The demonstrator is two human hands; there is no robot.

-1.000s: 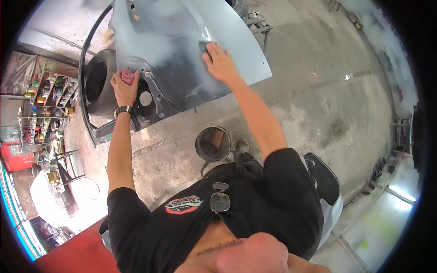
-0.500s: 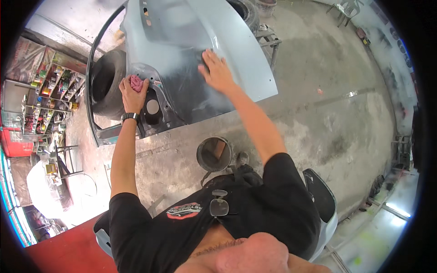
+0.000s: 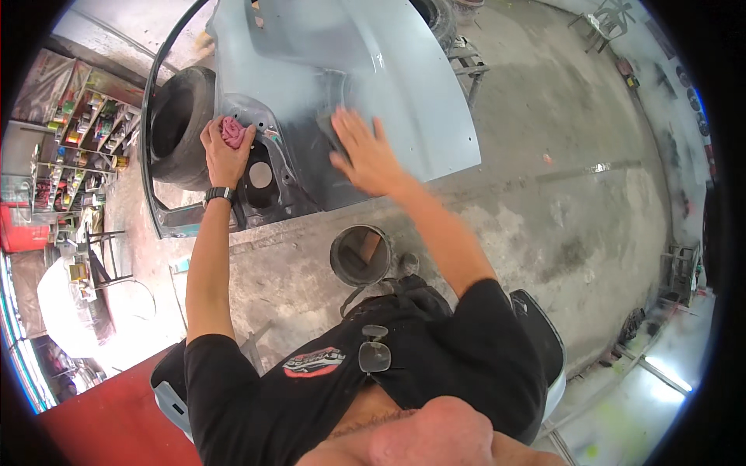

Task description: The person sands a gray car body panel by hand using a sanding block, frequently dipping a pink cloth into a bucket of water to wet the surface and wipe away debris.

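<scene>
A grey-blue car door panel [image 3: 423,101] lies in front of me, with a dark wet patch on its near part. My left hand [image 3: 227,154], with a watch on its wrist, is closed around a crumpled pink cloth [image 3: 233,132] and rests at the panel's left part, beside the dark inner frame with a round hole. Over the dark patch, my right hand [image 3: 365,155] presses a thin dark piece of sandpaper [image 3: 329,130] against the surface. Part of the sandpaper sticks out left of the fingers; the rest is hidden under the hand.
Below the panel's near edge stands a round bucket [image 3: 336,268] with a brown block in it. A tyre [image 3: 172,124] lies left of the panel, another tyre [image 3: 437,23] behind it. Shelves of cans [image 3: 85,147] line the left wall. A stand [image 3: 468,66] shows under the panel's right side.
My right hand has slid left and toward me across the panel, and the sandpaper shows more beside its fingers. My left hand stays at the same spot with the cloth. The view has shifted slightly.
</scene>
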